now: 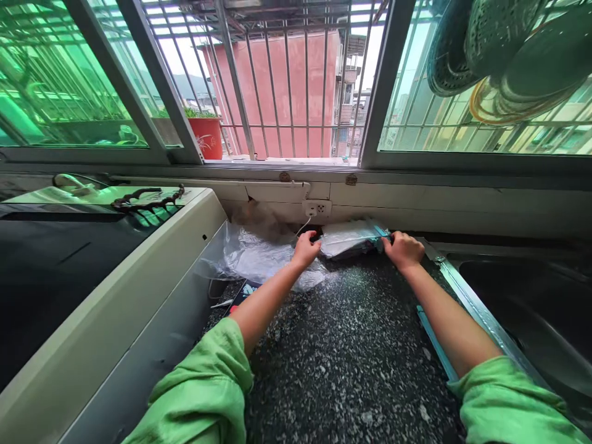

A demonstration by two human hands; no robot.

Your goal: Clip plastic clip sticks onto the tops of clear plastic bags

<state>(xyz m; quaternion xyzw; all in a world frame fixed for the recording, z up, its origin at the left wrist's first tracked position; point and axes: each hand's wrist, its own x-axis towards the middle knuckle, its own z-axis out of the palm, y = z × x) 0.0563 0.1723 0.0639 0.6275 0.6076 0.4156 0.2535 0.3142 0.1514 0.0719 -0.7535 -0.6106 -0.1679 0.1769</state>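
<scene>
A flat stack of clear plastic bags with a blue edge lies at the back of the dark speckled countertop. My right hand is closed on the blue edge at its right end. Just left of the stack is my left hand, its thumb and forefinger slightly apart with nothing visible between them. Crumpled clear plastic film spreads beside and behind my left hand. Under my left forearm, a dark printed item is partly hidden.
A white-sided appliance borders the counter on the left, and a sink on the right. A wall socket with a plugged cord is behind the stack. A blue strip lies by my right forearm. Baskets hang at upper right.
</scene>
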